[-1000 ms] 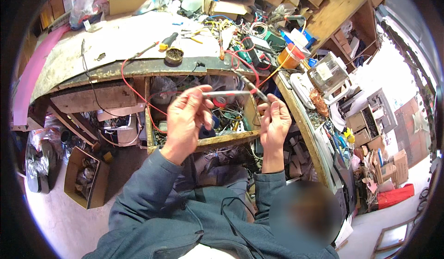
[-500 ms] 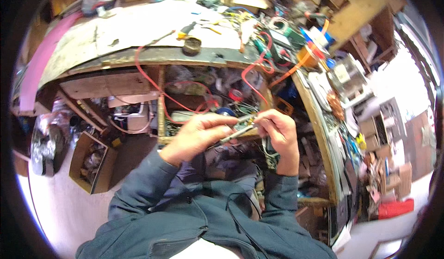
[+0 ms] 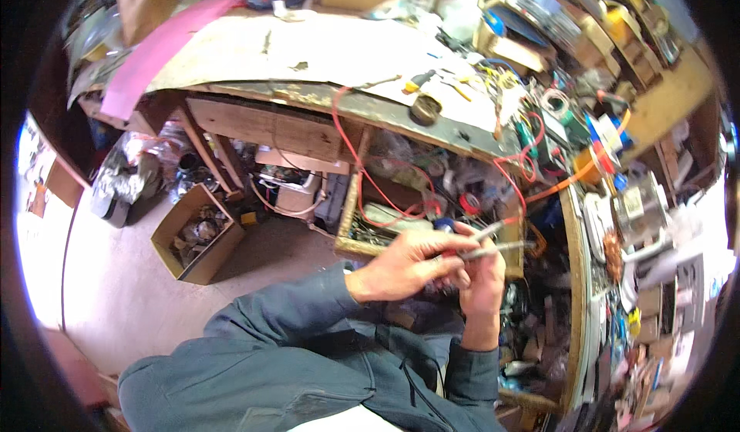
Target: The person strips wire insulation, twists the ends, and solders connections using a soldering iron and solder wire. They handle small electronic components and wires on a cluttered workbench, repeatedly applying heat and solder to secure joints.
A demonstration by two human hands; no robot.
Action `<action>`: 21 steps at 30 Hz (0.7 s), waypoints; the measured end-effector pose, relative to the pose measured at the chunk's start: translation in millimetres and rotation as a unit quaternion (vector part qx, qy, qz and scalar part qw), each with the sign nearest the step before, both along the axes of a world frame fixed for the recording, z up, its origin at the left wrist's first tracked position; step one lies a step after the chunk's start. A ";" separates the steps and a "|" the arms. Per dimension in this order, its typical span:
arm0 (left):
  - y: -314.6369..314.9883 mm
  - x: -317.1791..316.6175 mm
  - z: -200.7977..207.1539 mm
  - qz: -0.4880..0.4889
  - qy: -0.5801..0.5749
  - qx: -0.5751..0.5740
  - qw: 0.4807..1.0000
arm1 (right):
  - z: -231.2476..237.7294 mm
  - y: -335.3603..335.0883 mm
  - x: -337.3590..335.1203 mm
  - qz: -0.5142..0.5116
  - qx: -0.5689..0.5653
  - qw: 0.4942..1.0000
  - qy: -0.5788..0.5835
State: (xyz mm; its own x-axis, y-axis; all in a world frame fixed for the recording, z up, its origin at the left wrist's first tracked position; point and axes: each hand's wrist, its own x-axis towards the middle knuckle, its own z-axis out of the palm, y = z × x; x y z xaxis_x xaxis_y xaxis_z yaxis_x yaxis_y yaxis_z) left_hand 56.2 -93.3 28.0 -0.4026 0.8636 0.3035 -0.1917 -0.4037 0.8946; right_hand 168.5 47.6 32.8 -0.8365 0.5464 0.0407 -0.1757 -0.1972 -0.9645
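Note:
Over the open drawer, my left hand (image 3: 408, 268) is closed, its fingertips on two slim, pale grey rod-like pieces (image 3: 505, 248). My right hand (image 3: 482, 289) is closed against them from the right and below. The pieces stick out past the fingers toward the upper right. One has a dark tip; the other ends close to a red wire (image 3: 510, 221), and I cannot tell whether they are joined. Where the fingers meet, part of what they hold is hidden. Something blue and round (image 3: 444, 222) lies just behind the left fingers.
The wooden drawer (image 3: 346, 245) is cluttered with parts and looped red wire. On the bench (image 3: 223, 50) lie a yellow-and-black hand tool (image 3: 418, 81) and a small round tin (image 3: 425, 109). A cardboard box (image 3: 196, 235) stands on the floor at left. Clutter fills the right side.
The view has swung, so the bench sits farther right. My hands have come closer together, and the grey pieces now point up and right beyond the fingers.

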 end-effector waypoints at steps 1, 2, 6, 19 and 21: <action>1.6 4.5 -7.9 0.007 0.001 -0.011 1.000 | -0.4 -11.1 -6.3 -0.046 -0.095 0.994 0.002; 4.7 4.2 -11.0 0.023 0.029 -0.006 0.999 | -3.9 -5.7 -6.8 0.013 -0.140 0.990 0.028; 3.0 -5.7 -12.8 0.109 0.236 0.021 0.965 | -10.2 4.5 -7.9 0.044 -0.187 0.979 0.074; -11.1 -140.1 47.0 0.459 0.575 -0.026 0.677 | -9.9 45.3 3.7 0.055 -0.207 0.959 0.187; -4.9 -184.8 49.1 0.471 0.590 -0.182 0.630 | -9.2 61.9 13.7 0.105 -0.219 0.945 0.219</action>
